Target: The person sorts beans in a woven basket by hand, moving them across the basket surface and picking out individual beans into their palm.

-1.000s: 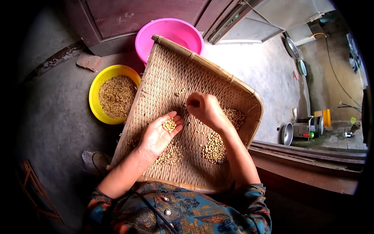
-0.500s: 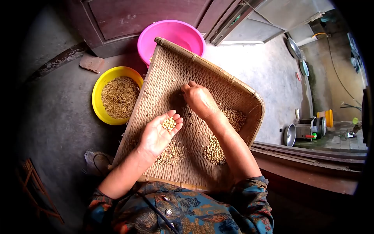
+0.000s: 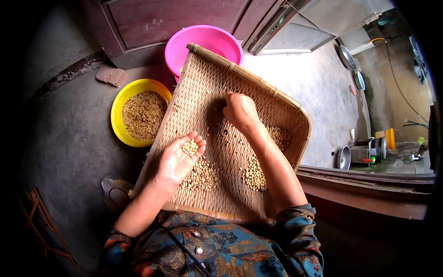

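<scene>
Palmful of beans picked up, loads more on the woven tray
So the left hand [image 3: 174, 163] is palm up, fingers loosely cupped under a small handful of pale beans [image 3: 189, 147]. The right hand [image 3: 241, 110] is curled over the upper middle of the woven tray [image 3: 198, 87]; can't tell if it's pinching anything, fingertips are mostly hidden. I'd call it partway at best: 1 pile [image 3: 202, 175] sits just beside the left hand, more beans [image 3: 253, 174] lie on both sides of the right forearm (can't tell if that's 1 heap or 2), plus strays between. Yellow basin [image 3: 115, 117] left of the tray has a brownish grainy heap [image 3: 144, 115]; pink basin [image 3: 203, 39] is partly behind the tray.
</scene>
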A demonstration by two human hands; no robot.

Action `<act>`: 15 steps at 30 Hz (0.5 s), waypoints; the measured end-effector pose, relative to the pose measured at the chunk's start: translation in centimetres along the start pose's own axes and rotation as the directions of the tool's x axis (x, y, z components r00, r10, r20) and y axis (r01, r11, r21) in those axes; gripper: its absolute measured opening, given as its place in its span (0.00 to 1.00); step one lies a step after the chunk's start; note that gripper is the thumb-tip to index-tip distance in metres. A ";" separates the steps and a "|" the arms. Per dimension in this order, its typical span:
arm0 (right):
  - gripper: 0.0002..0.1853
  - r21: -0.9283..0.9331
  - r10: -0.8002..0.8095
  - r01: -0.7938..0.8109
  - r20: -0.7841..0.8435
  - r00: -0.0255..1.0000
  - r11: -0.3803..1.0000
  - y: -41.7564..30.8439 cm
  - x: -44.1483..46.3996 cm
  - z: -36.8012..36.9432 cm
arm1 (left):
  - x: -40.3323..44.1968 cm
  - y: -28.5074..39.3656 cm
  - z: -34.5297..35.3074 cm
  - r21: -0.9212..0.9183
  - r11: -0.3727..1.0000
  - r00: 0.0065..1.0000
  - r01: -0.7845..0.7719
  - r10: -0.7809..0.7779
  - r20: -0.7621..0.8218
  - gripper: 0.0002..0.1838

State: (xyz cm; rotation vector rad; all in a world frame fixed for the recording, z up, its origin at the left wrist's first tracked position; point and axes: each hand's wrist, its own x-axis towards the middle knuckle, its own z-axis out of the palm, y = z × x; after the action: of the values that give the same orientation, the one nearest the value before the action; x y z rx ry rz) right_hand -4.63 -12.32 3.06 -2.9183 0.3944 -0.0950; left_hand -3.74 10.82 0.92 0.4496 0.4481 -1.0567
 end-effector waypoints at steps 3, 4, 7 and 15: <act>0.04 0.224 0.102 -0.130 0.133 0.986 0.966 -0.1 -1.2 -2.2 | -0.2 -0.1 -0.2 0.006 1.000 1.000 -0.004 0.004 0.017 0.12; 0.04 0.363 0.091 -0.155 0.188 0.978 0.919 -0.4 -1.9 -2.7 | -0.3 -0.1 -0.2 0.006 1.000 1.000 -0.007 0.007 0.022 0.12; 0.09 0.684 -0.046 -0.255 0.389 0.920 0.683 -3.0 -4.9 -4.5 | -0.4 -0.4 0.0 -0.038 0.999 0.999 -0.005 0.006 0.031 0.13; 0.05 0.378 0.036 -0.053 0.050 0.998 0.924 -1.8 -6.6 -3.8 | -1.4 -0.2 -0.5 -0.114 0.992 0.998 0.044 -0.040 0.038 0.12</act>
State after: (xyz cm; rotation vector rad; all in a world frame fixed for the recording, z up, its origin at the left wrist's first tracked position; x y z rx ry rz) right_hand -10.88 -9.49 6.87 -2.5229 0.3863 -0.0921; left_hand -4.57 12.04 1.29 0.3197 0.4858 -1.0723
